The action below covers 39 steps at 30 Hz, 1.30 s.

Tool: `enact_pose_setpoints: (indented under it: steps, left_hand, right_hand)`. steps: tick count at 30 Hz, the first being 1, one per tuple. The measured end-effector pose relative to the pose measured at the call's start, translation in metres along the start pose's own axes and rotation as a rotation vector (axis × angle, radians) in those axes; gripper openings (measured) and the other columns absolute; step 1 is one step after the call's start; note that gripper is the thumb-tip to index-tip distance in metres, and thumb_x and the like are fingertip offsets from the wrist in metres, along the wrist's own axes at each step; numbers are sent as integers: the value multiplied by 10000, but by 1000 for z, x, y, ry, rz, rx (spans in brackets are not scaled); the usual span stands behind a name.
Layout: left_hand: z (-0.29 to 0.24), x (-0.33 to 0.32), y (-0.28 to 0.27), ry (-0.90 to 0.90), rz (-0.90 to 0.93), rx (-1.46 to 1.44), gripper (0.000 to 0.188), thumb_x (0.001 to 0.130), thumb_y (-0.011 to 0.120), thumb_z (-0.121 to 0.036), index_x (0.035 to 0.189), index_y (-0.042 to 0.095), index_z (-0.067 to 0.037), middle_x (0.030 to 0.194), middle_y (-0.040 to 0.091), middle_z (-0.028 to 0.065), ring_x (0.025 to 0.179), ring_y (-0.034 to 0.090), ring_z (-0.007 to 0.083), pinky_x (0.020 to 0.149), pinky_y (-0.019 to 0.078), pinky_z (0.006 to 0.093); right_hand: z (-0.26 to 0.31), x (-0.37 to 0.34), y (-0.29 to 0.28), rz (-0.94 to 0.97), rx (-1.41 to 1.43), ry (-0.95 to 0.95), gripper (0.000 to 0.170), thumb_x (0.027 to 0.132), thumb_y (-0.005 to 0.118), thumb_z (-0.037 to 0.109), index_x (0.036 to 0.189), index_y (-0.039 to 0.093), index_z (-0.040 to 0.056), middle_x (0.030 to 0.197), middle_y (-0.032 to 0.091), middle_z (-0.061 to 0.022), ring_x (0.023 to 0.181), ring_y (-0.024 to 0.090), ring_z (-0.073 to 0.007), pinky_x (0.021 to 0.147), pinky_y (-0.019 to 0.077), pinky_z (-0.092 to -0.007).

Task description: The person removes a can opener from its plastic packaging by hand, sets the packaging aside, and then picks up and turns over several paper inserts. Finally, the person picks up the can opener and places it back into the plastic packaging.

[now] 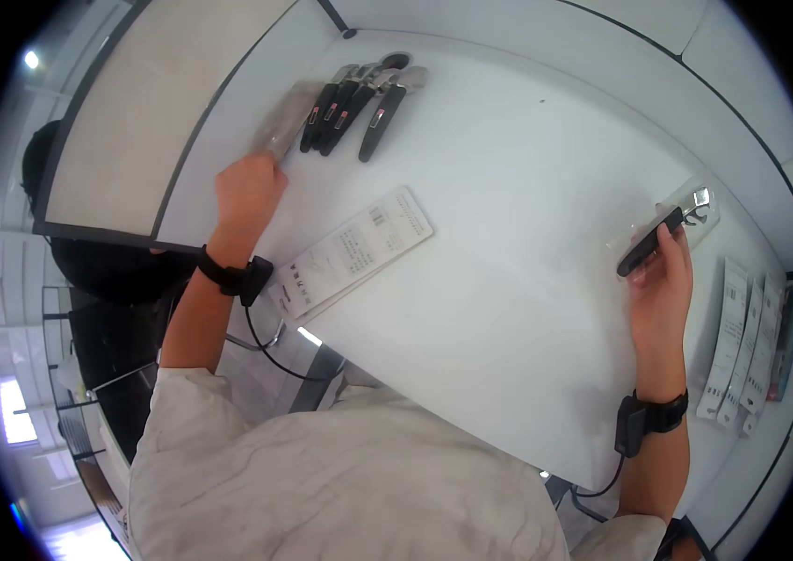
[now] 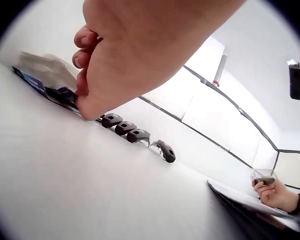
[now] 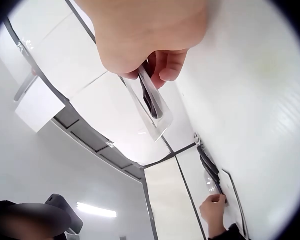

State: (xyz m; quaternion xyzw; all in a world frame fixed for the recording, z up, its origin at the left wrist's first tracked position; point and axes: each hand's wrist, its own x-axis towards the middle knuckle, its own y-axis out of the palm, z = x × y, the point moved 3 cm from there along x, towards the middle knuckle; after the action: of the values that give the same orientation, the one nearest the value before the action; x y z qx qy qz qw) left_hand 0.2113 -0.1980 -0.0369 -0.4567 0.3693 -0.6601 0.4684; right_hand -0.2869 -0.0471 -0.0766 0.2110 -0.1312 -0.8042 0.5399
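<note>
My left hand (image 1: 249, 194) is at the far left of the table, fingers curled, and pinches the near end of a flat clear plastic bag (image 1: 286, 120). In the left wrist view a dark blue printed edge (image 2: 32, 82) shows beside the bag. My right hand (image 1: 660, 290) holds a black-handled opener (image 1: 651, 245) with a notched metal head, at the right side. Clear plastic wrapping (image 3: 162, 122) surrounds this opener. Several similar black-handled openers (image 1: 348, 117) lie side by side just right of the left hand, metal heads pointing away.
A stack of white printed cards (image 1: 354, 251) lies at the near left of the white table (image 1: 499, 215). Several packaged printed cards (image 1: 735, 341) lie in a row at the right. Low white walls (image 1: 546, 37) bound the table's far and right sides.
</note>
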Motion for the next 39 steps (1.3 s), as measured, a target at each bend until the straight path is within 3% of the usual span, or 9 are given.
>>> enact_pose_setpoints:
  steps: [3, 6, 14, 18, 22, 31, 35, 39]
  left_hand:
    - [7, 1, -3, -24, -76, -50, 142, 877, 617, -182, 858, 710, -77, 888, 721, 124, 815, 698, 355, 687, 543, 478]
    - [8, -2, -14, 16, -103, -154, 108, 858, 688, -203, 859, 701, -96, 876, 720, 101, 822, 694, 349, 697, 539, 468]
    - [13, -5, -25, 73, 42, -289, 245, 809, 794, -261, 979, 684, -123, 955, 707, 77, 876, 682, 307, 731, 538, 416]
    - [21, -12, -21, 138, 43, -194, 294, 773, 814, -192, 1009, 651, -129, 1016, 666, 45, 923, 670, 309, 744, 537, 418]
    - [25, -22, -43, 220, 121, -186, 463, 690, 861, -101, 1063, 593, -157, 1018, 608, 41, 945, 659, 300, 742, 538, 408]
    - [19, -22, -41, 462, -73, -19, 331, 727, 781, -57, 1003, 611, -122, 976, 596, 38, 905, 644, 247, 685, 558, 384]
    - [18, -22, -24, 370, -209, -24, 109, 811, 687, -83, 894, 621, -108, 899, 595, 29, 842, 642, 236, 633, 551, 394]
    - [18, -24, -20, 305, -286, -115, 83, 808, 715, -82, 867, 661, -102, 872, 608, 39, 812, 653, 246, 623, 544, 387]
  right_hand:
    - [0, 0, 1, 12, -11, -2, 329, 1037, 587, 196, 1340, 554, 73, 1052, 637, -8, 906, 613, -99, 717, 491, -264]
    - [-1, 0, -1, 22, -6, -4, 333, 1037, 586, 196, 1345, 549, 73, 1048, 638, -12, 898, 617, -99, 706, 494, -258]
    - [-2, 1, 0, -1, 57, 11, 349, 1038, 586, 193, 1364, 550, 75, 1146, 631, -12, 1020, 619, -120, 827, 524, -292]
    - [-1, 0, 1, 3, 52, 16, 352, 1038, 585, 189, 1369, 550, 76, 1111, 624, -3, 975, 609, -110, 789, 509, -275]
    - [-1, 0, -1, 10, 35, 19, 346, 1039, 584, 188, 1365, 557, 78, 1099, 616, -4, 962, 598, -110, 779, 500, -286]
    - [-3, 1, -1, 11, 61, 15, 335, 1039, 587, 184, 1358, 562, 82, 1132, 629, -10, 1017, 610, -123, 831, 519, -308]
    - [-2, 1, 0, 13, 59, 10, 335, 1039, 587, 183, 1354, 562, 71, 1105, 637, -11, 997, 619, -116, 824, 523, -301]
    - [-2, 0, 0, 23, 48, -1, 347, 1037, 587, 187, 1357, 553, 59, 1049, 637, -9, 888, 611, -93, 723, 491, -258]
